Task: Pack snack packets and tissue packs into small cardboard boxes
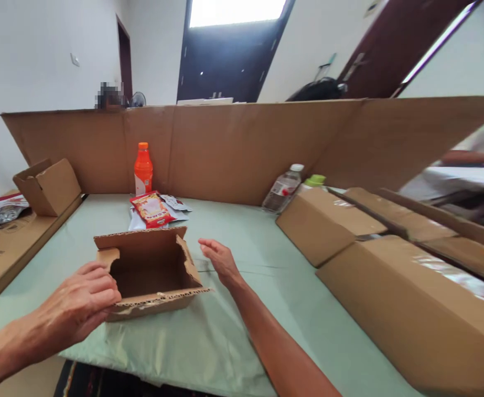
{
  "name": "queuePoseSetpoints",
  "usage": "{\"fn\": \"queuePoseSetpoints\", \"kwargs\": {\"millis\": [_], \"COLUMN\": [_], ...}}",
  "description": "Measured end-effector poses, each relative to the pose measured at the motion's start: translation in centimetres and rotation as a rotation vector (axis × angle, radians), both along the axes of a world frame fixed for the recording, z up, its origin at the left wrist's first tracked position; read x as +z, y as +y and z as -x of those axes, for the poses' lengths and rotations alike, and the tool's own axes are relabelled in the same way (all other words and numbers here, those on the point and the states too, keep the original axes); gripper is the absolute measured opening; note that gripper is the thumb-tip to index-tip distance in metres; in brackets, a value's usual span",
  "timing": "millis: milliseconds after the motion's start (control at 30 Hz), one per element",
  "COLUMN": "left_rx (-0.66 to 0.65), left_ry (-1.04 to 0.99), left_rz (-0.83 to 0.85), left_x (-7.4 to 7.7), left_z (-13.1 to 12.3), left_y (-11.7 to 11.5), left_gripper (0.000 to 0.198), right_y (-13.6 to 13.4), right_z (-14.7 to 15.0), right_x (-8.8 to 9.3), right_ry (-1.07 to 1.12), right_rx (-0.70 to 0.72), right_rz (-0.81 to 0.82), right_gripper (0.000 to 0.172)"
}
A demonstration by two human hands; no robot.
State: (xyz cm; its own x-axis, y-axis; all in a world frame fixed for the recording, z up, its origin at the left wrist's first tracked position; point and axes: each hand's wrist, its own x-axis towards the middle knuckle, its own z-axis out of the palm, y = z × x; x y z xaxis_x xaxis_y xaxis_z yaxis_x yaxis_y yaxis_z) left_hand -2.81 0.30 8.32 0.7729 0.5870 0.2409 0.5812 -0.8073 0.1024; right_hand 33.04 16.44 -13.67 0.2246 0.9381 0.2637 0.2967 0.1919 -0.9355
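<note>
An open cardboard box (155,313) stands on the cloth-covered table in front of me, its inside bare and its flaps raised with torn edges. My left hand (87,295) grips the box at its left near corner, fingers bent over the edge. To the right of the box my right hand (221,259) hovers with fingers stretched toward it, holding nothing and apart from the cardboard. Just behind the box lie a red snack packet (153,209) and white-grey packets (176,203). An orange drink bottle (143,171) stands upright behind them.
A clear bottle (284,188) leans by a green-capped container (315,180). Large cartons (399,309) line the right side. At left a small box (49,187) and a silvery packet (6,210) rest on a flat carton (14,248). A cardboard partition (234,149) closes the back; people are beyond it.
</note>
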Motion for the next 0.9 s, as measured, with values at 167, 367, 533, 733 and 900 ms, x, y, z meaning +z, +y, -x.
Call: {"fn": "queuePoseSetpoints", "kwargs": {"millis": [167, 367, 533, 733, 900], "left_rx": [0.042, 0.491, 0.753, 0.811, 0.838], "left_ry": [0.001, -0.406, -0.744, -0.917, -0.859], "left_rz": [-0.383, -0.457, -0.122, 0.341, 0.324], "left_x": [-0.8, -4.3, -10.8, -15.6, -17.7], "left_z": [2.1, 4.4, 2.9, 2.3, 3.2], "left_y": [0.3, -3.9, -3.6, 0.3, 0.3], "left_gripper": [0.024, 0.049, 0.079, 0.077, 0.056], "right_y": [-2.7, -3.5, -4.0, -5.2, -6.0], "right_z": [0.0, 2.0, 2.1, 2.8, 3.2], "right_x": [-1.2, -1.5, -0.9, 1.0, 3.2], "right_ry": [-0.066, -0.237, -0.341, -0.261, -0.074], "right_rx": [0.006, 0.012, 0.056, 0.336, 0.628], "right_rz": [-0.063, -0.118, -0.097, -0.060, -0.049], "right_gripper": [0.030, 0.023, 0.031, 0.051, 0.052]}}
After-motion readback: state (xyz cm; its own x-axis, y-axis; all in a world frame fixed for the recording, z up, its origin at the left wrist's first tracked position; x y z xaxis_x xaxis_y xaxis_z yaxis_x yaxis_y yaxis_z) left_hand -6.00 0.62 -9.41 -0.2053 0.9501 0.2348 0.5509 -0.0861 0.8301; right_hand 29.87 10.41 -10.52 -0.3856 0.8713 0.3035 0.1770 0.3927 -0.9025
